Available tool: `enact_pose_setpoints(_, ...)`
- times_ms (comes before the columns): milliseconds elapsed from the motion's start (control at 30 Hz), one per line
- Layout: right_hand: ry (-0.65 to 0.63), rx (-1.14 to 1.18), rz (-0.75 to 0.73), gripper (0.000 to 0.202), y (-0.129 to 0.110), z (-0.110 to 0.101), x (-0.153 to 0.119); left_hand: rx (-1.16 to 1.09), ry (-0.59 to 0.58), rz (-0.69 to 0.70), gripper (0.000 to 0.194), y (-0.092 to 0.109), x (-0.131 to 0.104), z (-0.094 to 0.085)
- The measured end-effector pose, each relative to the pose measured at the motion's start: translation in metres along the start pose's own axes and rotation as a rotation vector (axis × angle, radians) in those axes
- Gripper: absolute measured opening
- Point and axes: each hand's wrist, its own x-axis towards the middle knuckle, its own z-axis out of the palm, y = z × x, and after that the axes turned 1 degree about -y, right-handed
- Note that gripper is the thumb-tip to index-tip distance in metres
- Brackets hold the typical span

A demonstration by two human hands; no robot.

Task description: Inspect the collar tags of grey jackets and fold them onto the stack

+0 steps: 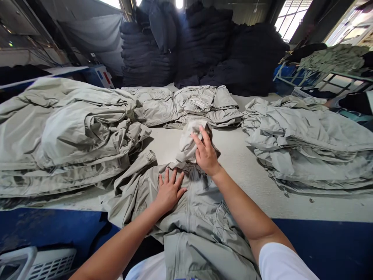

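Note:
A light grey-green zip jacket (201, 229) lies in front of me, its lower part hanging over the near table edge onto my lap. My left hand (169, 191) rests palm down on the chest of the jacket, left of the zip, with its fingers spread. At the far end of the jacket is its paler hood (188, 142), bunched up. My right hand (207, 153) is on the right side of the hood, index and middle fingers stretched out and apart; its other fingers are partly hidden. One elastic cuff (150, 156) points away at the left.
Similar garments are heaped at the left (67, 132), far middle (204, 105) and right (314, 144) of the pale table (233, 175). Tall dark garment stacks (204, 46) rise behind. A white plastic basket (52, 264) stands below the table at lower left.

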Motion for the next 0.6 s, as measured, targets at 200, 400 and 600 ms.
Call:
enact_pose_setpoints(200, -0.245, 0.078, 0.207, 0.05, 0.029, 0.021, -0.048, 0.03, 0.01, -0.099, 0.065, -0.016, 0.024, -0.017)
enact_pose_setpoints(400, -0.235, 0.206, 0.41, 0.026, 0.046, 0.036, -0.049, -0.068, 0.046, 0.185, 0.042, -0.007, 0.079, -0.031)
enact_pose_setpoints(600, -0.347, 0.199, 0.418, 0.019, 0.061, 0.063, -0.072, -0.04, -0.051, -0.068, 0.078, -0.014, 0.108, -0.007)
